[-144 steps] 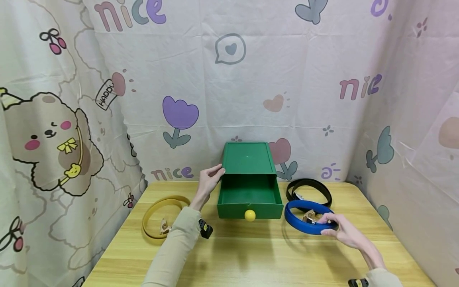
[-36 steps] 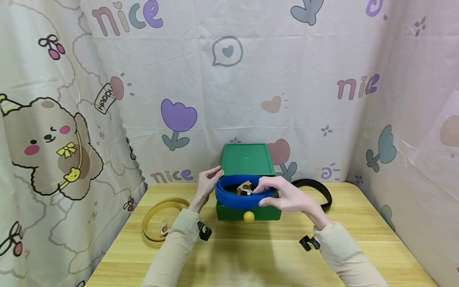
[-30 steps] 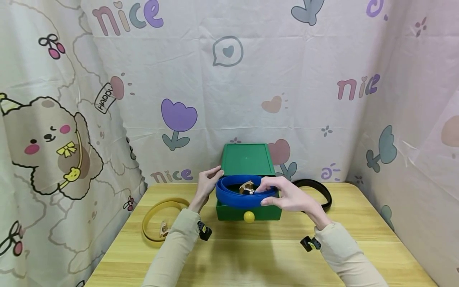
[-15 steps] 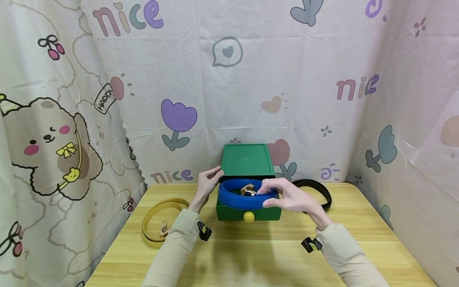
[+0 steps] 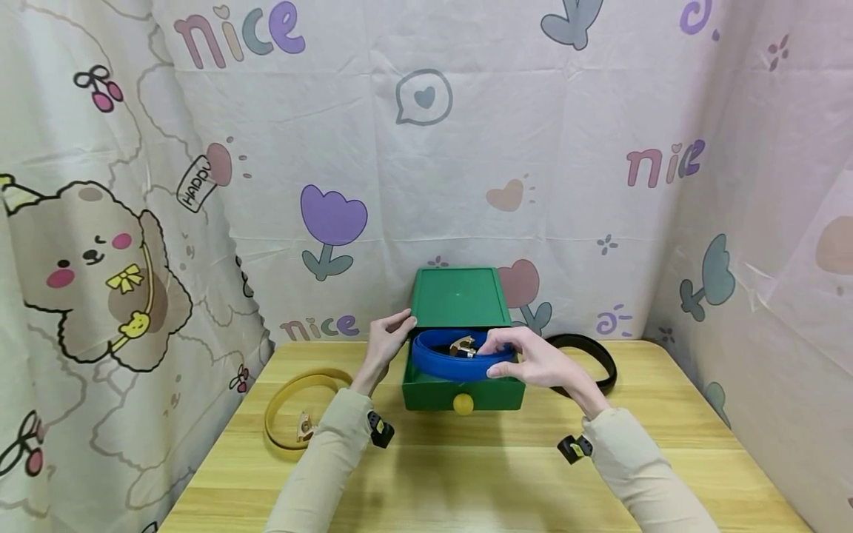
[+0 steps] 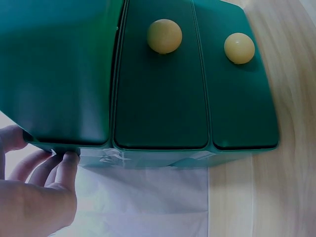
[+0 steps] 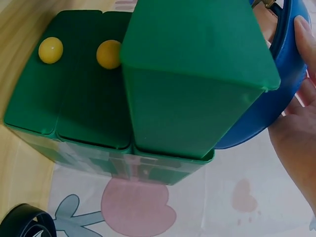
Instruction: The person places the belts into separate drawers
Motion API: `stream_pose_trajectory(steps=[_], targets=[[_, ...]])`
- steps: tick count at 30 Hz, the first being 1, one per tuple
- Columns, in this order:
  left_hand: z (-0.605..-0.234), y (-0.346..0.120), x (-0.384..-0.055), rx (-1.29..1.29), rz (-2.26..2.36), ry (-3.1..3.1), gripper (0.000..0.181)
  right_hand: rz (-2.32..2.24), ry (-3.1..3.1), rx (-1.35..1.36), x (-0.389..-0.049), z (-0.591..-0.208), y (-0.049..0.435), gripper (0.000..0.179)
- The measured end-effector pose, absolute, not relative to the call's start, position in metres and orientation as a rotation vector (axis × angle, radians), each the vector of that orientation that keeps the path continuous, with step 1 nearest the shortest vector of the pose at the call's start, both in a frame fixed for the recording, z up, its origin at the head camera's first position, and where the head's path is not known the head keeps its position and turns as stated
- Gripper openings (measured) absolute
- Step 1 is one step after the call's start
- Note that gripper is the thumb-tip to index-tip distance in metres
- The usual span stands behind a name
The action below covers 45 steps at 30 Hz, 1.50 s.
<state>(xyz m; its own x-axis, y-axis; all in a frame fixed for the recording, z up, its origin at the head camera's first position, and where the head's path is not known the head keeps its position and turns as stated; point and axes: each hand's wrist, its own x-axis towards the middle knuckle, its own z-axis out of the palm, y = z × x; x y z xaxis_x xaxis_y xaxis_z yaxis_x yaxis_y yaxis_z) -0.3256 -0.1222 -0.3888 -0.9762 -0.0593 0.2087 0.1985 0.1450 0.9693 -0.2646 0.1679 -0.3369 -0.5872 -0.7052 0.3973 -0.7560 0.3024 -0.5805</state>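
right hand [image 5: 529, 361] had a coiled blue belt [image 5: 449, 366] pinched over the pulled-out green plastic drawer [image 5: 429, 397], smack mid-frame | left hand [image 5: 385, 339] gripped that boxy green plastic cabinet [image 5: 460, 297]

Bright head view — soft shadows

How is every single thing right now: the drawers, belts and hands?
Top drawer: pulled open
Middle drawer: shut
Bottom drawer: shut
Blue belt: coiled, held
Yellow belt: coiled, on table
Black belt: coiled, on table
Left hand: gripping green box
Right hand: gripping blue belt
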Motion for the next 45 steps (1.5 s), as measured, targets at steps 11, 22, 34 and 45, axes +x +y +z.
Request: stream_pose_trajectory(steps=[11, 22, 34, 45], targets=[[-0.388, -0.122, -0.325, -0.141, -1.922, -2.217, 0.041, 1.099, -2.498, 1.395, -0.275, -0.344, 0.167, 0.018], [-0.366, -0.117, -0.304, -0.152, -1.917, -2.254, 0.042, 1.077, -2.539, 1.364, -0.283, -0.348, 0.164, 0.016], [-0.356, -0.115, -0.293, -0.149, -1.922, -2.255, 0.042, 1.057, -2.537, 1.425, -0.29, -0.354, 0.159, 0.016], [-0.386, -0.121, -0.324, -0.134, -1.922, -2.239, 0.043, 0.853, -2.604, 1.444, -0.297, -0.356, 0.155, 0.017]])
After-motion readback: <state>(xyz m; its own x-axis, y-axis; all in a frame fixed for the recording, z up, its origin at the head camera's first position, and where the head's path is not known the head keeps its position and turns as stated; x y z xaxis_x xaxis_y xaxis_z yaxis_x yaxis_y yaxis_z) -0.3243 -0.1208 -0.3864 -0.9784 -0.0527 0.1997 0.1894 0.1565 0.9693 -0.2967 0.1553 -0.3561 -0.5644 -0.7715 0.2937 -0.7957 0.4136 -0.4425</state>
